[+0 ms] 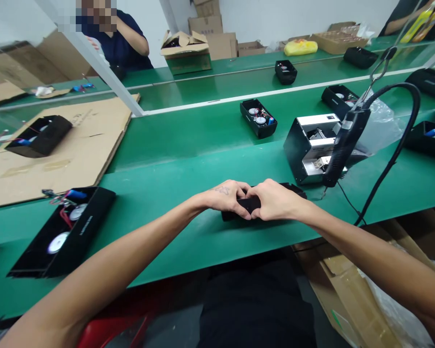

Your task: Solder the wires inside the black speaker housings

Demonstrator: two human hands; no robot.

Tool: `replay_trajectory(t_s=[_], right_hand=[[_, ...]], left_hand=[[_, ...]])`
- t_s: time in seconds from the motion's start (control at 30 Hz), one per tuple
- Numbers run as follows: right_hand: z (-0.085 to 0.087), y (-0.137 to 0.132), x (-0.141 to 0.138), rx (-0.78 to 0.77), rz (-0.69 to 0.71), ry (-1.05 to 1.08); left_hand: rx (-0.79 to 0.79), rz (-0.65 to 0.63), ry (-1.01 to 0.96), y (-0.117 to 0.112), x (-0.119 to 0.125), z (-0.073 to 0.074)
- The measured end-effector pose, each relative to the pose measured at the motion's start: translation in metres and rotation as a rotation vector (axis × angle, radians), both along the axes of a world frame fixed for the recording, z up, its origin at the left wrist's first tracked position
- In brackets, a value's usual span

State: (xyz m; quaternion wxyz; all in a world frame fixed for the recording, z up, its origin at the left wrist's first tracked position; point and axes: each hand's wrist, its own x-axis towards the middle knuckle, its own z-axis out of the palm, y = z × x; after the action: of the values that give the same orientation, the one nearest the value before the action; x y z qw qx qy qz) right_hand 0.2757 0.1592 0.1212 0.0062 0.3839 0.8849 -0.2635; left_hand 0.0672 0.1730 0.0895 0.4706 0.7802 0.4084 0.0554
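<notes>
A black speaker housing (249,205) lies on the green bench in front of me, largely covered by my hands. My left hand (229,197) is closed over its near side, thumb low and fingertips over the upper edge. Pressed up against it, my right hand (275,199) grips the same housing from the right. Both sets of fingers meet around the housing's middle. The inside of this housing is hidden. To the left on the bench rests another open speaker housing (89,227), with round white-backed speakers, red wires and a blue cylinder inside.
A metal-and-black machine (297,150) stands right of my hands, with a black cabled hand tool (342,145) hanging before it. Several open housings, one at the center (259,118), sit farther back. Cardboard (94,140) covers the left bench. A person (126,43) is across the bench.
</notes>
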Motion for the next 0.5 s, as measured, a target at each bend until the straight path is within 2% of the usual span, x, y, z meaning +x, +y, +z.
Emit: replay_trajectory(t_s=[0.3, 0.5], right_hand=[[-0.017, -0.006, 0.002, 0.090, -0.049, 0.035], [-0.015, -0.009, 0.001, 0.058, -0.014, 0.027]], left_hand=[[-0.005, -0.016, -0.039, -0.003, -0.001, 0.003], [0.041, -0.013, -0.052, -0.009, -0.004, 0.002]])
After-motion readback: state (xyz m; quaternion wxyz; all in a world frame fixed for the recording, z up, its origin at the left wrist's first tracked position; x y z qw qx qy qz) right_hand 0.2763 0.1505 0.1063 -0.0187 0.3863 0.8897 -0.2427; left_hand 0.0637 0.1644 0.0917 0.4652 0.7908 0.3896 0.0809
